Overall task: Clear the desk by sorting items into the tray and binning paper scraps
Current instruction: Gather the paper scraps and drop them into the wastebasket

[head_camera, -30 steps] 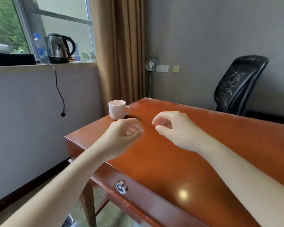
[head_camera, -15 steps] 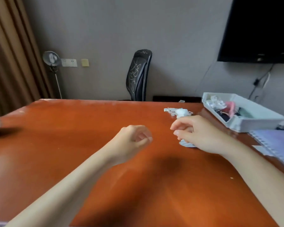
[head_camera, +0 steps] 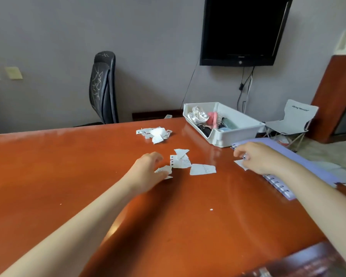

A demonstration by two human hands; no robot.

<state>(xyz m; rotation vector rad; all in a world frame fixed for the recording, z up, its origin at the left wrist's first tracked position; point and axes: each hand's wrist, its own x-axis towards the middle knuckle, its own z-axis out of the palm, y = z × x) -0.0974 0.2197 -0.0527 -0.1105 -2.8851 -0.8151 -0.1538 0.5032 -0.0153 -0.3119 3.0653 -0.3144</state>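
Observation:
Torn white paper scraps lie on the orange-brown desk (head_camera: 88, 166). One pile of scraps (head_camera: 156, 133) sits far back, and looser middle scraps (head_camera: 202, 169) lie between my hands. My left hand (head_camera: 146, 172) is down on the desk, thumb and fingers pinching a small scrap (head_camera: 165, 169). My right hand (head_camera: 258, 156) curls its fingers on another scrap (head_camera: 239, 162) at the corner of a purple spiral notebook (head_camera: 302, 159). The white tray (head_camera: 238, 134) stands behind the right hand. It holds a silver scrunchie, a pink brush and dark items.
A black office chair (head_camera: 102, 86) stands behind the desk's far edge. A wall TV (head_camera: 242, 31) hangs above the tray with cables dangling. A white folding chair (head_camera: 294, 118) and a wooden cabinet (head_camera: 336, 96) stand on the right. No bin is in view.
My view swung right, from the cup end of the desk to the tray end. Both hands moved forward and down from mid-air onto the paper scraps.

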